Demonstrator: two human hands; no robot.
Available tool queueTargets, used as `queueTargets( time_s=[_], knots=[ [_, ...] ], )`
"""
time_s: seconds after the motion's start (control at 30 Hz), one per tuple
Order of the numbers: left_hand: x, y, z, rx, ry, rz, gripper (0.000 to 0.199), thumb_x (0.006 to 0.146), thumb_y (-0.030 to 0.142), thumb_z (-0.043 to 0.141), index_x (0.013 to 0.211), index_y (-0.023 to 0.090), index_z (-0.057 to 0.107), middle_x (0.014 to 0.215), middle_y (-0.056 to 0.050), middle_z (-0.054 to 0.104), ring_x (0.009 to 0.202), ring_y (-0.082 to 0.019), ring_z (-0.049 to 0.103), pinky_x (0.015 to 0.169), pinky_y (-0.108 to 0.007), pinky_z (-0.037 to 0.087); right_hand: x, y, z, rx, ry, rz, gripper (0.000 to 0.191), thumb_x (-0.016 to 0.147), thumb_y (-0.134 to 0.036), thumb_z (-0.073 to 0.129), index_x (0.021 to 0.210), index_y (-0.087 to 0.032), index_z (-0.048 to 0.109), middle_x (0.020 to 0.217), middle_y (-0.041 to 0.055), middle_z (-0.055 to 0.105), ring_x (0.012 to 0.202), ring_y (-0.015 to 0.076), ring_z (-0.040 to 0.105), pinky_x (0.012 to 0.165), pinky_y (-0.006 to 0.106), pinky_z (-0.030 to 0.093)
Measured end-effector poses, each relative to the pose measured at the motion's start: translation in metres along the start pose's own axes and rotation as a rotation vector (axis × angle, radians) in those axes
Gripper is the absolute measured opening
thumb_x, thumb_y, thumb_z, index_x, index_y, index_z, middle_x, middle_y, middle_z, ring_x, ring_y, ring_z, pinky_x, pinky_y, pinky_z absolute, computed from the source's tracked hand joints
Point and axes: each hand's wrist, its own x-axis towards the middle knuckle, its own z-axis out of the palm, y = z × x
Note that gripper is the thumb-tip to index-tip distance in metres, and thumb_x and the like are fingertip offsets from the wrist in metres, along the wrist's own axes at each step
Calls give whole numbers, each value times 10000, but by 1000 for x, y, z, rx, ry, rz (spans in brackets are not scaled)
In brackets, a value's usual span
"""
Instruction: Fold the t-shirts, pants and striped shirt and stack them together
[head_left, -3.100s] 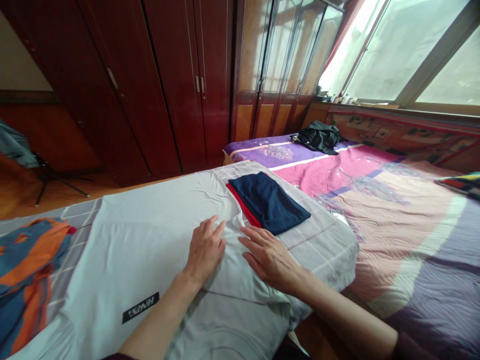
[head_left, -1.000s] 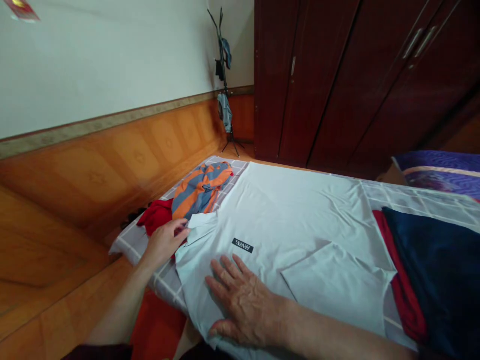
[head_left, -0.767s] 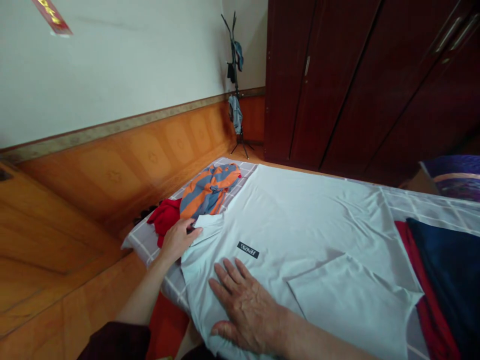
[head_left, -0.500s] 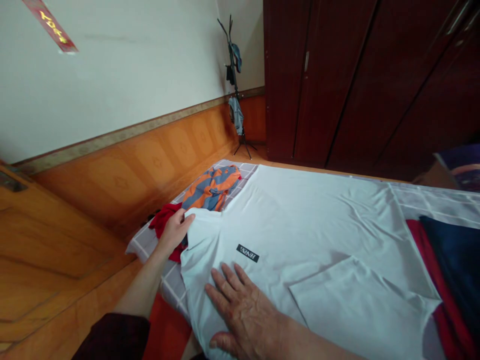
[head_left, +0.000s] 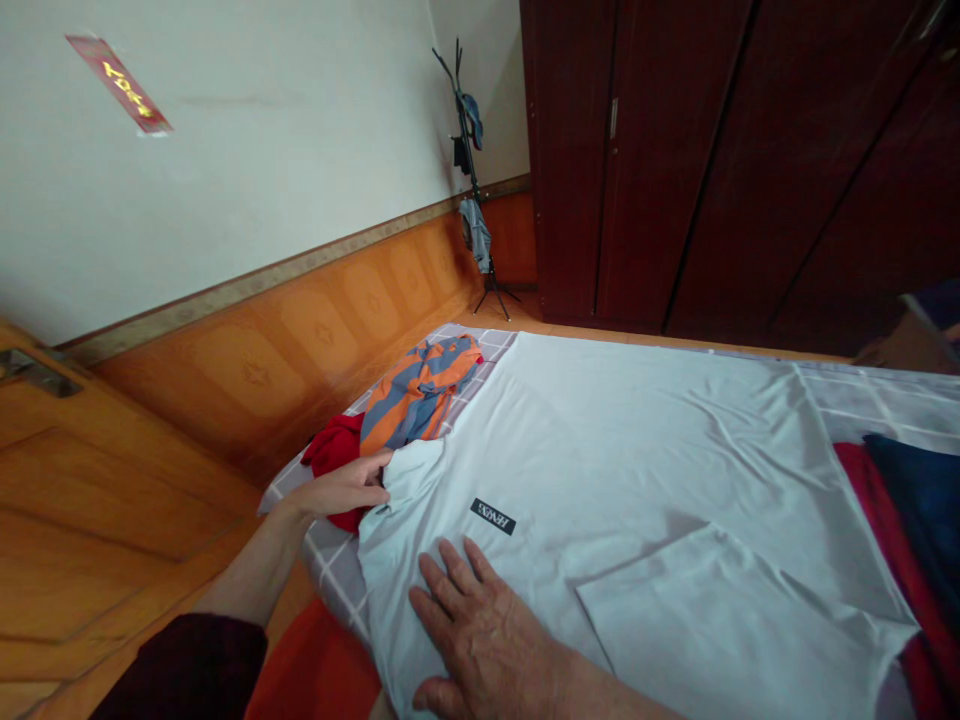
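Left hand (head_left: 341, 488) gripping edge of white T-shirt (head_left: 600, 450), which lies centre-right on grey-checked bedsheet (head_left: 334, 565). Right hand (head_left: 480, 640) open, pressing flat on shirt. Risk: hard pull skews shirt, snags adjacent striped garment (head_left: 420, 390).

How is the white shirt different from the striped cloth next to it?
The white shirt lies flat, but the striped cloth is bunched up. The white shirt looks bigger than the striped cloth. The white shirt is plain with a black label; the striped cloth has orange and blue stripes. Both lie on a checked sheet.
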Motion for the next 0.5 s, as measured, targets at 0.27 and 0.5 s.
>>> queueTargets(
  time_s=[0.27, 0.5],
  knots=[
    [7, 2, -10, 104, 284, 95, 203, 770, 353, 567, 692, 166, 571, 675, 19, 560, 646, -139, 530, 618, -231, 426, 2, 1, 5, 3, 4, 17, 711, 890, -583, 378, 1407, -97, 343, 1500, 173, 204, 1387, 343, 81, 1125, 532, 71],
    [24, -4, -10, 36, 566, 131, 285, 832, 445, 469, 856, 167, 525, 756, 4, 584, 696, -140, 555, 656, -238, 445, 3, 2, 3, -4, -42, 32, 713, 862, -521, 497, 1421, -117, 319, 1503, 167, 184, 1383, 349, 74, 1123, 539, 72]
  ],
)
